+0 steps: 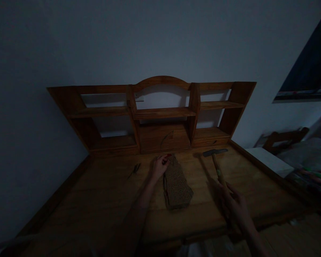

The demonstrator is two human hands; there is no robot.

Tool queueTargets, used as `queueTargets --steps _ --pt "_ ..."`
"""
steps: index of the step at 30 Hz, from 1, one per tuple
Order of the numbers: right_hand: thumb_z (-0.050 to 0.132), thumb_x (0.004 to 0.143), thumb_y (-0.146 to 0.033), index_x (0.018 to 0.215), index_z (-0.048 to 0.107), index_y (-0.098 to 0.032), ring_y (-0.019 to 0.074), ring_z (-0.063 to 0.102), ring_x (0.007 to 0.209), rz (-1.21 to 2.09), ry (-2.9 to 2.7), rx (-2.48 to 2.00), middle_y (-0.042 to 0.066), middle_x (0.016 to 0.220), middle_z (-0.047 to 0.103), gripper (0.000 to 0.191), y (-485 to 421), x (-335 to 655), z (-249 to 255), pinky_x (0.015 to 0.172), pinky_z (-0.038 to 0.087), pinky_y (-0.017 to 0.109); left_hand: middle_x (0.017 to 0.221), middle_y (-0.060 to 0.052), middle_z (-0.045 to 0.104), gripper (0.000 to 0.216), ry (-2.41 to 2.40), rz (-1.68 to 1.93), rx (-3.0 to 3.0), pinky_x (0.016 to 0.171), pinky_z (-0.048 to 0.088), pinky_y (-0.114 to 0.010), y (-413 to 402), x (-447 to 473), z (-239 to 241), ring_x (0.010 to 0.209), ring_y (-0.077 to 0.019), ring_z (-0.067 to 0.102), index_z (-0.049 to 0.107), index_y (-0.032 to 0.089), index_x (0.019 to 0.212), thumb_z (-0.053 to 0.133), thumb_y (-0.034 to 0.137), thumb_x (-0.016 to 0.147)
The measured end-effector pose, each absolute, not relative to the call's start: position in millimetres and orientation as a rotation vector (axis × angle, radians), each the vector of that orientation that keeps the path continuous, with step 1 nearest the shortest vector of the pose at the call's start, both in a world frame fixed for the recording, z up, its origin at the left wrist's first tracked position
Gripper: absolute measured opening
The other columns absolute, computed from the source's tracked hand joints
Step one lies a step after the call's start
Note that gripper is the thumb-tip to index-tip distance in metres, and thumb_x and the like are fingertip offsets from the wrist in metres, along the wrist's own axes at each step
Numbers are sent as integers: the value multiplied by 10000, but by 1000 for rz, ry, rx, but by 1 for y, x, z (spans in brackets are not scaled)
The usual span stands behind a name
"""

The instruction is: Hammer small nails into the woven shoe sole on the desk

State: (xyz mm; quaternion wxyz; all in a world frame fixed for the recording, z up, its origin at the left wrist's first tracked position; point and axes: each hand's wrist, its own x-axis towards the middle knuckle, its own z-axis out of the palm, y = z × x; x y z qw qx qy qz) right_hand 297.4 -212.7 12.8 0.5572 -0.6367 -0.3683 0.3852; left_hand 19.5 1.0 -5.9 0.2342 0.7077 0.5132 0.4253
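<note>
A rough, speckled brown slab point(176, 184) with broken edges lies flat on the wooden desk point(101, 200). My left hand point(160, 167) rests at the slab's far left corner, thumb and fingers pinched together. Something small and red point(168, 155) shows at its fingertips; what the fingers hold is too dark to make out. In my right hand point(235, 203) is a hammer point(218, 167), gripped by its wooden handle. The hammer's dark metal head is raised to the right of the slab, apart from it. Several thin dark pieces, nail-like point(135, 169), lie left of my left hand.
A wooden shelf unit point(164, 113) with open compartments stands along the desk's back edge, against the wall. A raised wooden rim point(267, 171) borders the desk on the right. Beyond it are a white surface point(267, 160) and a wooden chair back point(286, 140). The light is dim.
</note>
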Motion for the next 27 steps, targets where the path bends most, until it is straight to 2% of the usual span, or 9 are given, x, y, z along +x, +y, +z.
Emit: queueTargets --steps 7,11,18,23,27 --pt "573 760 -570 1229 531 -160 68 352 343 906 -857 -1507 -58 514 448 624 -212 297 15 309 303 178 789 -28 626 558 1057 902 1681 644 442 -227 -4 3 -6 713 -128 568 644 144 1052 810 263 533" --pt "567 765 -572 1233 530 -177 73 370 351 895 -880 -1496 -59 512 451 614 -212 294 17 318 304 176 755 -30 630 503 970 883 1574 644 451 -238 -22 -1 -8 689 -126 569 666 140 958 826 293 507" --pt "558 780 -567 1210 548 -180 75 382 391 873 -910 -1524 -48 525 461 578 -212 294 13 335 270 160 747 -29 620 424 1083 1003 1577 640 434 -235 -35 3 -17 696 -129 555 661 138 818 842 288 466" --pt "548 791 -559 1228 536 -180 75 364 388 880 -938 -1509 -54 515 434 579 -214 292 16 329 266 162 747 -18 610 418 1124 999 1619 619 419 -227 -37 5 -19 699 -132 554 639 146 816 827 341 498" --pt "552 782 -565 1189 567 -169 77 389 393 814 -951 -1552 -43 520 457 567 -212 293 14 333 285 162 768 -11 607 445 1077 975 1622 611 410 -211 -41 6 -18 732 -134 562 638 151 818 850 281 449"
